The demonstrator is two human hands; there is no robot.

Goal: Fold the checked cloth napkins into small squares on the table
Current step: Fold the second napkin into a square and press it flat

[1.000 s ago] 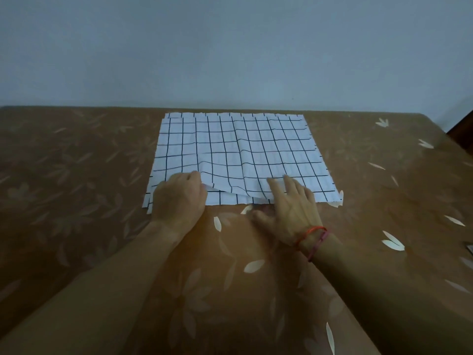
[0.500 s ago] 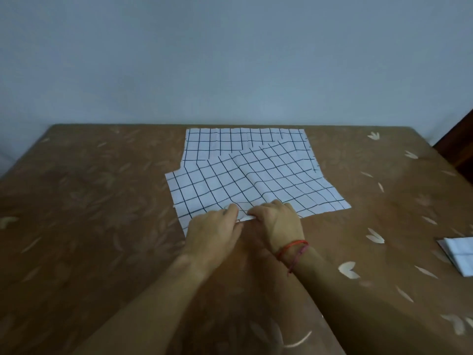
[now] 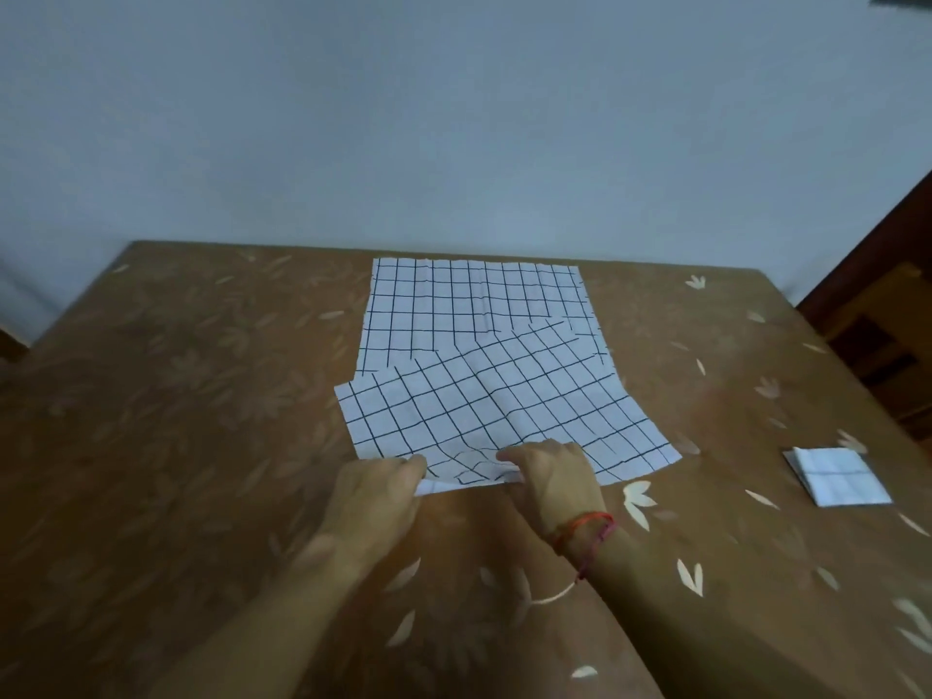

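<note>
The brown leaf-patterned table (image 3: pixel 201 446) fills the lower frame. At centre a checked napkin (image 3: pixel 484 411) lies askew over a second napkin (image 3: pixel 454 305). Both forearms reach up from the bottom edge. The left hand (image 3: pixel 373 502) and right hand (image 3: pixel 552 479), fingers curled, pinch its lifted near edge. A folded napkin (image 3: pixel 837 476) sits at right.

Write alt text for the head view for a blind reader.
The left hand and right hand pinch the near edge of the top napkin, which lies askew on a lower napkin on a table. A folded napkin lies at right.
</note>
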